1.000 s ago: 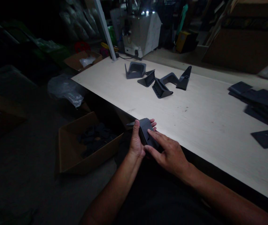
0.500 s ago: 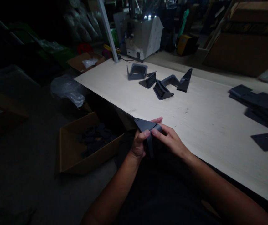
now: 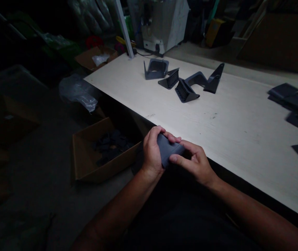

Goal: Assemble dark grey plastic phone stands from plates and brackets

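Observation:
Between both hands, in front of the table's near edge, is a dark grey plastic bracket with a flat face turned up. My left hand wraps round its left side, fingers over the far edge. My right hand pinches the right side, thumb on the near edge. The underside of the part is hidden. Farther up the white table stand similar parts: a square-framed bracket, a small ribbed bracket, another ribbed bracket and an angled bracket.
On the right of the table lies a pile of flat dark pieces. An open cardboard box of dark parts sits below the table at left. Behind are a white machine, a metal post and a smaller carton.
The bracket has been turned over in my hands, from its triangular side up to a broad flat face up. My left hand has shifted to wrap over it. The view has tilted downward.

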### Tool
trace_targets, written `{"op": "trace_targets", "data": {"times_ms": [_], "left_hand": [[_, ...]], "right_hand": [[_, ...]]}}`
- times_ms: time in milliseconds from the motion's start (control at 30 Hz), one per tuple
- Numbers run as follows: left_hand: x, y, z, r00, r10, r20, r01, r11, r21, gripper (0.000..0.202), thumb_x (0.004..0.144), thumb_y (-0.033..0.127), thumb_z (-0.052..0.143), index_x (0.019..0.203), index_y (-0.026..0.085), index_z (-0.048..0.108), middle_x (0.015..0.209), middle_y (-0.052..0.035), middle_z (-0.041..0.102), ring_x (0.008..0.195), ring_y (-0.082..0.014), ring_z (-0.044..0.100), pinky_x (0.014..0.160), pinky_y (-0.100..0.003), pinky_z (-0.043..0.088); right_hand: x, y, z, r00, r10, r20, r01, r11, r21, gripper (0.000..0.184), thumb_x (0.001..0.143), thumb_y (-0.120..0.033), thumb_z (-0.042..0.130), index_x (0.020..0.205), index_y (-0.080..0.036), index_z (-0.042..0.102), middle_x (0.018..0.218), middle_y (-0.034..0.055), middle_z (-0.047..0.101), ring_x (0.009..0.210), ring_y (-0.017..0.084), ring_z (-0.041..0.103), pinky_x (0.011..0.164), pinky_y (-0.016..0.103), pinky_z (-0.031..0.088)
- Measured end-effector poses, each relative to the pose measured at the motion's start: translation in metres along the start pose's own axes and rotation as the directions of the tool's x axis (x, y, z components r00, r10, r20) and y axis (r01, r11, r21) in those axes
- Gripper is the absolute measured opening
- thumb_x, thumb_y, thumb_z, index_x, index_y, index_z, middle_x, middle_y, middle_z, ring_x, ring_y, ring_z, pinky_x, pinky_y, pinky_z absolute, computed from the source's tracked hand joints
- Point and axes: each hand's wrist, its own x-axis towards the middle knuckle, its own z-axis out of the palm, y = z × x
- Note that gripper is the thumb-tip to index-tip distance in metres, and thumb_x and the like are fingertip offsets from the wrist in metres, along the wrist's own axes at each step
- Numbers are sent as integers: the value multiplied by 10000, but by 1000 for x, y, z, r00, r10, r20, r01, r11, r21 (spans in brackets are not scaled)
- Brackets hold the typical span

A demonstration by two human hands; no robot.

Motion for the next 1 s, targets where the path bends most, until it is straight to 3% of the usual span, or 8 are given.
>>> {"op": "trace_targets", "data": {"times_ms": [100,200,267,367,467,667,833,1000], "left_hand": [[10,-2,-7,1000,25,6,-25,997,72,265,951,451,618,866,200,606,650,-9,666,679,-210,696,783,-348,568],[24,-1,-24,978,161,136,-201,906,372,323,943,515,672,915,194,687,789,-50,739,752,-207,688,751,-291,502],[30,4,-34,930,180,320,-344,728,592,345,946,508,691,842,180,722,820,-53,734,766,-189,649,723,-266,439],[31,15,-40,819,-14,574,-500,474,724,469,1020,499,580,694,175,670,665,-5,595,642,-146,521,629,-285,316],[28,22,-36,731,-122,671,-565,444,696,535,1056,488,503,623,177,556,596,21,424,568,-121,397,592,-309,242],[26,15,-38,902,-70,427,-244,731,637,636,995,668,524,570,195,502,536,11,395,500,-120,332,514,-311,238],[24,4,-36,937,-146,316,-47,846,531,615,953,664,558,551,199,571,491,-4,446,465,-125,386,499,-307,276],[29,8,-38,956,-136,261,-7,875,483,582,916,680,563,576,208,574,518,-2,457,483,-129,415,507,-295,345]], "right_hand": [[6,-7,-10,993,98,59,-95,995,-42,329,765,-478,913,945,-224,807,956,32,758,921,229,691,862,336,563],[6,-13,-23,971,229,65,-226,973,-52,378,742,-530,911,835,-193,769,746,10,685,666,166,611,611,267,502],[6,-15,-29,957,280,76,-275,959,-68,399,735,-540,912,837,-182,766,719,4,673,637,153,595,571,250,472],[6,-17,-32,951,277,140,-256,954,-153,394,755,-544,900,868,-184,789,787,15,719,707,172,640,616,256,493],[9,-21,-32,969,162,184,-104,951,-290,375,783,-539,887,933,-203,816,846,16,753,756,183,670,660,266,493],[3,-18,-43,995,-18,98,61,883,-465,333,983,-512,694,930,-200,797,826,28,754,713,156,676,647,258,475],[-4,-11,-40,997,-33,-62,8,928,-373,391,953,-512,726,758,-181,798,607,18,665,526,125,562,500,252,389],[16,-20,-37,998,-19,-58,-1,949,-316,455,916,-547,761,678,-160,774,566,17,621,520,105,513,476,236,348]]}}
